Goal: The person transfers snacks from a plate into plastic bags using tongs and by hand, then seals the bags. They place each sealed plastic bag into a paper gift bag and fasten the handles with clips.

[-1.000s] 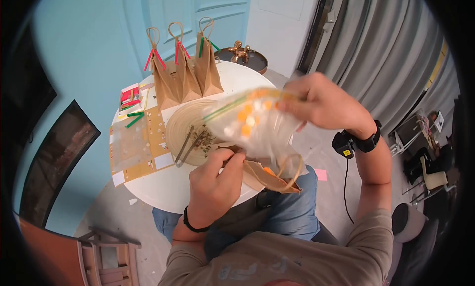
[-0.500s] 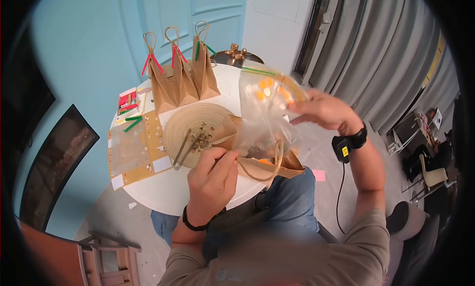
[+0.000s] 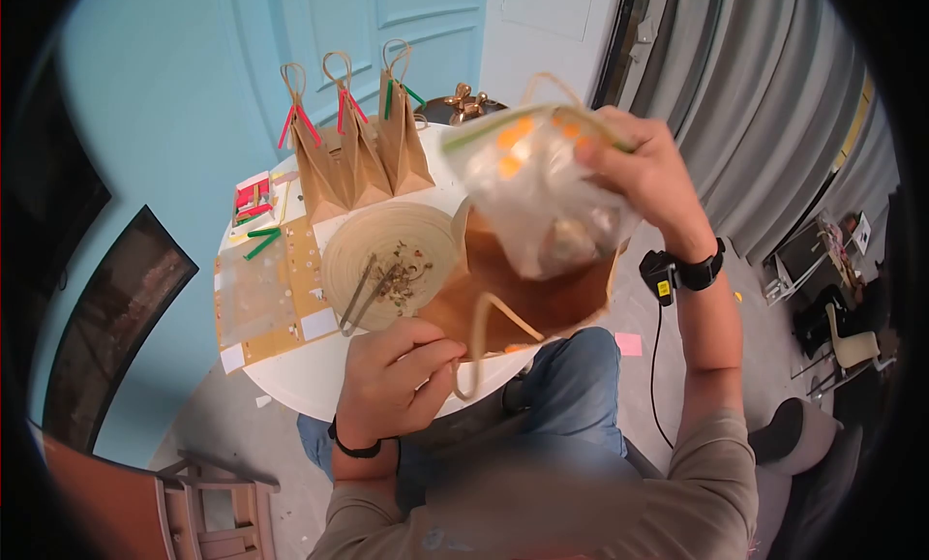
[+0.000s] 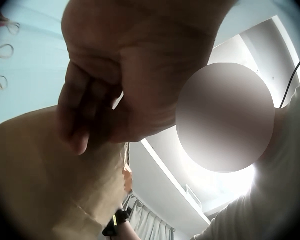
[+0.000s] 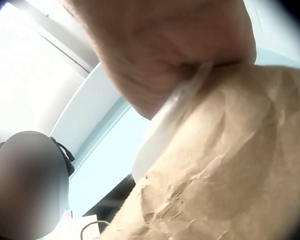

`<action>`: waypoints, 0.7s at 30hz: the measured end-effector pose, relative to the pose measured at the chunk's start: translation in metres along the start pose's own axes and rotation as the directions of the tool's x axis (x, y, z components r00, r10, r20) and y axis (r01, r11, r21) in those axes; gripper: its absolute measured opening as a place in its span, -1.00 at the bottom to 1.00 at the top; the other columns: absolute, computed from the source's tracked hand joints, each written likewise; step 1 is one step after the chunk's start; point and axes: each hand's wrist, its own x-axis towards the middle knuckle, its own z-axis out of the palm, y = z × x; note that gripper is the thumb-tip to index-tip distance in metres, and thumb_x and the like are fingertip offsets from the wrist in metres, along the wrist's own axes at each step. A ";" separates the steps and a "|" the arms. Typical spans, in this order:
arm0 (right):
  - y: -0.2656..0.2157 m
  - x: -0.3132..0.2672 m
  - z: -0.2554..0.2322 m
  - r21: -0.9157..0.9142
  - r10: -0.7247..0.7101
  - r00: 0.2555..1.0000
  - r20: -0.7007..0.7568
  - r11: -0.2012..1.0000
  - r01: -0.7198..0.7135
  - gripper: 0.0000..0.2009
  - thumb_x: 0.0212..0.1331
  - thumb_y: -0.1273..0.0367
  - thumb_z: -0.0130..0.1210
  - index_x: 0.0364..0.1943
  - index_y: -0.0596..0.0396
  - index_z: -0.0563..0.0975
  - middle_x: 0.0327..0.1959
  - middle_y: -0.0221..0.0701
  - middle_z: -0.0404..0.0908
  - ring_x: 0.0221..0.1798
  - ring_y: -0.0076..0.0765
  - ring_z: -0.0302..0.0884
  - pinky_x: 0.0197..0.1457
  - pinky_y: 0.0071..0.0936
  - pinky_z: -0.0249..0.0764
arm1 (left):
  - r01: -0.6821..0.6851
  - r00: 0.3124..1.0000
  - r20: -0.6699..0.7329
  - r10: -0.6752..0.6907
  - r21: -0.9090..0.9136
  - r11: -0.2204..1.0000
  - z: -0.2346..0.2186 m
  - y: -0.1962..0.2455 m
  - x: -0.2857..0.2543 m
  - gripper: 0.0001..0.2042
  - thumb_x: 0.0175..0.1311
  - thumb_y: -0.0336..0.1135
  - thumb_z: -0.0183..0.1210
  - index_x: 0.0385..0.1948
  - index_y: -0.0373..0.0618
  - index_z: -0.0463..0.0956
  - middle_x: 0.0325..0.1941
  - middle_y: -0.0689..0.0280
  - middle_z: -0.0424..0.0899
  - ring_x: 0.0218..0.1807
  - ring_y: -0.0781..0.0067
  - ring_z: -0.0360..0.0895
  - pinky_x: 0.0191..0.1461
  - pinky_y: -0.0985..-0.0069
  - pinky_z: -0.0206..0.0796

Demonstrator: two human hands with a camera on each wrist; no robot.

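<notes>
My right hand [image 3: 650, 173] grips a clear zip-top plastic bag [image 3: 537, 192] near its green-edged top, with orange and white pieces showing through. The plastic bag's lower end hangs in the wide mouth of a brown paper bag [image 3: 455, 303]. At that mouth's near left edge, my left hand [image 3: 392, 378] pinches the paper rim beside a twisted handle. In the left wrist view, the fingers [image 4: 79, 142] curl over the paper. From the right wrist view, the plastic bag [image 5: 165, 122] passes between the palm and the crinkled paper bag [image 5: 235, 155].
A round woven tray [image 3: 339, 255] holds dried bits and metal tongs [image 3: 360, 294]. Three brown bags [image 3: 358, 163] with red or green ties stand behind. Left are a patterned sheet [image 3: 252, 308], green strips [image 3: 261, 241] and a small box [image 3: 254, 200]. The white table [image 3: 290, 362] ends near my knees.
The paper bag's mouth has spread wide and its far handle has risen. The plastic bag first swung upright and to the right, then tipped over the mouth with its lower end in it.
</notes>
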 end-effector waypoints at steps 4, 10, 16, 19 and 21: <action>-0.021 -0.005 0.033 -0.137 -0.160 0.975 0.156 0.974 0.182 -0.85 0.30 0.41 0.41 -0.28 0.27 0.76 -0.25 -0.27 0.70 -0.16 -0.32 0.66 -0.04 -0.36 0.56 | -0.073 0.997 0.026 0.071 0.055 0.996 0.010 0.000 0.001 -0.80 0.20 -0.52 0.47 -0.15 -0.13 0.82 -0.15 0.28 0.75 -0.35 0.21 0.73 -0.33 0.33 0.54; -0.021 0.010 0.037 -0.180 -0.107 0.974 0.198 0.973 0.144 -0.82 0.25 0.42 0.43 -0.27 0.32 0.74 -0.23 -0.29 0.70 -0.14 -0.28 0.66 -0.03 -0.32 0.56 | 0.020 0.999 -0.026 -0.018 0.080 0.997 0.006 0.007 0.002 -0.80 0.15 -0.56 0.46 -0.18 -0.17 0.82 -0.16 0.23 0.75 -0.29 0.17 0.75 -0.25 0.32 0.55; -0.015 0.005 0.023 -0.360 -0.095 0.931 0.353 0.905 0.229 -0.79 0.30 0.39 0.47 -0.26 0.32 0.75 -0.18 -0.36 0.68 -0.14 -0.39 0.60 -0.07 -0.37 0.52 | 0.106 0.986 -0.138 -0.094 0.085 0.991 0.006 -0.006 -0.002 -0.80 0.17 -0.59 0.44 -0.17 -0.21 0.81 -0.16 0.22 0.76 -0.27 0.16 0.77 -0.24 0.33 0.57; -0.028 0.000 0.016 -0.359 0.029 0.889 0.458 0.921 0.155 -0.79 0.26 0.39 0.50 -0.28 0.32 0.75 -0.18 -0.34 0.69 -0.15 -0.32 0.62 -0.07 -0.35 0.53 | 0.062 0.990 -0.136 -0.047 0.108 0.992 0.007 -0.008 -0.004 -0.78 0.22 -0.58 0.43 -0.11 -0.19 0.81 -0.13 0.25 0.75 -0.30 0.18 0.77 -0.29 0.30 0.57; -0.032 -0.003 0.017 -0.239 -0.081 0.928 0.364 0.955 0.177 -0.81 0.19 0.41 0.52 -0.30 0.30 0.76 -0.17 -0.32 0.69 -0.14 -0.29 0.64 -0.07 -0.34 0.54 | 0.065 0.991 -0.120 -0.050 0.120 0.991 0.006 -0.002 -0.005 -0.78 0.22 -0.57 0.43 -0.10 -0.19 0.81 -0.13 0.24 0.75 -0.29 0.18 0.77 -0.30 0.31 0.58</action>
